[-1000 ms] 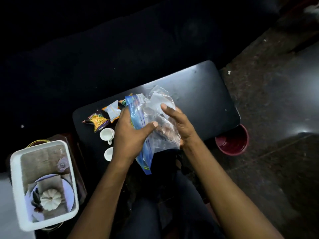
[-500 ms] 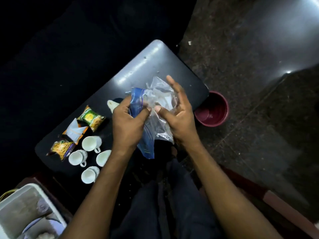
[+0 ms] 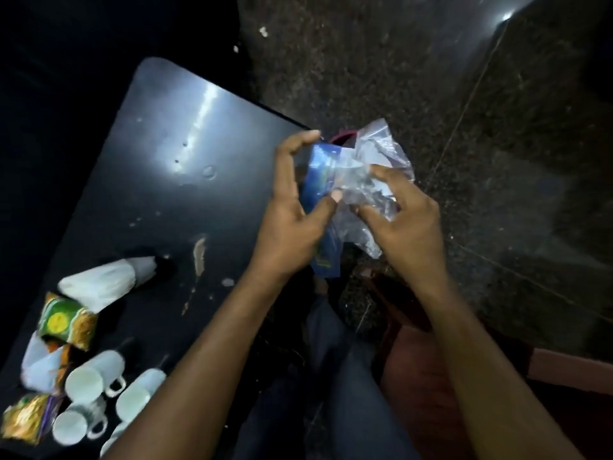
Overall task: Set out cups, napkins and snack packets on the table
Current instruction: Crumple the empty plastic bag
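While both hands crumple a clear plastic bag (image 3: 368,180) with a blue strip just off the right edge of the black table (image 3: 172,180), the setting-out looks nearly done. The left hand (image 3: 292,224) pinches the blue edge between thumb and curled fingers; the right hand (image 3: 401,224) closes on the clear film. Over at the table's left end sit the white cups (image 3: 86,381), the snack packets (image 3: 68,322) and a white folded napkin (image 3: 106,282), bunched close together. I judge the bag empty, though its contents are unclear. Next it wants discarding, perhaps into the red bin (image 3: 341,138) beyond, then spreading the items out.
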